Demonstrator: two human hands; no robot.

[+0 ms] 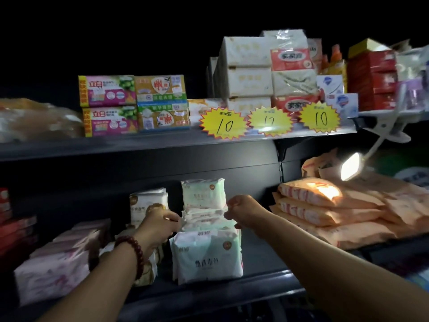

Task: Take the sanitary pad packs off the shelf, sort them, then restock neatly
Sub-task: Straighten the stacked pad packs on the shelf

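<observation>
Mint-green and white sanitary pad packs stand in a row on the dark lower shelf, with more of them stacked flat behind and one upright pack at the back. My left hand, with a red bead bracelet at the wrist, grips the left end of the flat stack. My right hand pinches the stack's right end. Cream packs stand just left of the stack, and pink packs lie at the far left.
Orange bagged goods are piled right of the pads under a clip-on lamp. The upper shelf carries soap boxes, tissue packs and yellow price tags. Red boxes sit at the far left edge.
</observation>
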